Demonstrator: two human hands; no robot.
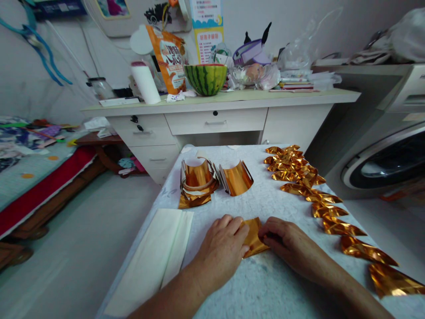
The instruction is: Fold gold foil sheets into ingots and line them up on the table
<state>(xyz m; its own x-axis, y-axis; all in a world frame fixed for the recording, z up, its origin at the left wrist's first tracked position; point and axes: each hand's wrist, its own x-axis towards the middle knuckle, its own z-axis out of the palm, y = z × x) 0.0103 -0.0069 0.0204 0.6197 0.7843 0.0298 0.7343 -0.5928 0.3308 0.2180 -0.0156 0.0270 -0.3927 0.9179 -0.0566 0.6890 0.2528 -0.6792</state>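
A small sheet of gold foil paper (255, 237) lies on the cloth-covered table between my hands. My left hand (226, 243) rests on its left side, with bent fingers and the thumb holding that edge. At the right edge, the fingers of my right hand (285, 241) are closed in a pinch on the paper; the fingertips are partly hidden. Beyond them stand two curled stacks of gold foil sheets, the left stack (197, 175) and the right stack (237, 178). Several folded gold foil pieces, shaped like ingots (335, 225), run in a row along the table's right side.
Folded white paper (151, 257) lies at the table's left edge. Behind the table is a white desk (215, 120) bearing a cut watermelon (206, 79), an orange pouch (168, 60) and a white paper roll (146, 84). A washing machine (381, 128) stands right, a bed (40, 177) left.
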